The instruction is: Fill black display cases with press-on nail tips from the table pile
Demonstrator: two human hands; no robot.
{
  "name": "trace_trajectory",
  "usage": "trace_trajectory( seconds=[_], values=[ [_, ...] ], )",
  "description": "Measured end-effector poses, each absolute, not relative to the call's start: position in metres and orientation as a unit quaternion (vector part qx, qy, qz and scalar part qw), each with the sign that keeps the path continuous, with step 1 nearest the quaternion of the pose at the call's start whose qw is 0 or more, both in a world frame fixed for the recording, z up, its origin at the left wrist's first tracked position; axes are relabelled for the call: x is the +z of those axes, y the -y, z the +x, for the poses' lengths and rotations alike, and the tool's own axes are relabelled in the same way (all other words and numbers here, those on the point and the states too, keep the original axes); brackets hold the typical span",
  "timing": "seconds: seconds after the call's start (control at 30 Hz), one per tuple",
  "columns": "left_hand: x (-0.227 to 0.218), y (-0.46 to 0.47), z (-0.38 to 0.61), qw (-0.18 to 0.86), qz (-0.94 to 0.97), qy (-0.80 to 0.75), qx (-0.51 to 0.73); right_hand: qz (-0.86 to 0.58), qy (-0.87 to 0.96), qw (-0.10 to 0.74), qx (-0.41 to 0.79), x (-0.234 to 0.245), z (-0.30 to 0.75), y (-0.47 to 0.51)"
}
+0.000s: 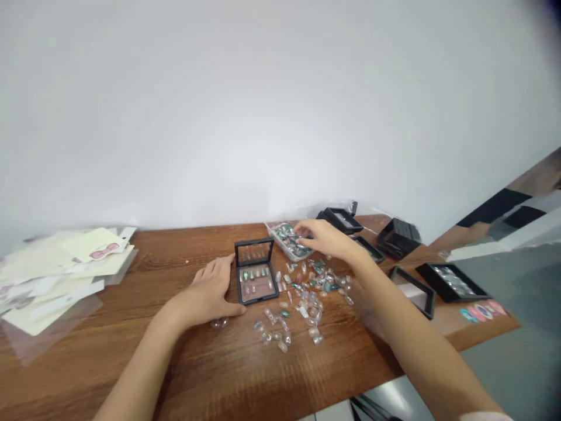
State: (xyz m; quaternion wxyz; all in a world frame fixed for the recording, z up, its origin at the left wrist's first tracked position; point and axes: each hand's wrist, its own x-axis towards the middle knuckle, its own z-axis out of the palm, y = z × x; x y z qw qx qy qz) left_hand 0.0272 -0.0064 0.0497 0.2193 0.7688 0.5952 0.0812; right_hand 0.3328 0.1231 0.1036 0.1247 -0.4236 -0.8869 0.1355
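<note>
My left hand rests flat on the wooden table, with its fingertips against the left side of an open black display box. The box has a clear raised lid and holds small press-on nails in rows. My right hand reaches over a clear plastic bag of green-and-silver nails, its fingers on or just above the bag. Many small nails in clear wrappers lie scattered below my right hand. A few more lie under my left hand's fingertips.
Several more black display boxes stand open at the table's right and back. Colourful nail cards lie at the right edge. A pile of papers and plastic sleeves sits at the left. A white wall stands behind the wooden table.
</note>
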Motion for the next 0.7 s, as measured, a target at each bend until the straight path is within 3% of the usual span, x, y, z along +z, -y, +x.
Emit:
trace_trajectory(
  seconds=[0.33,0.7],
  values=[
    [0.047,0.006,0.026,0.223,0.773,-0.588,0.085,-0.475,0.872,0.064,0.095,0.073,0.294,-0.151],
    [0.049,0.006,0.026,0.224,0.772,-0.589,0.08,-0.472,0.86,0.145,0.125,0.093,0.309,-0.126]
  ],
)
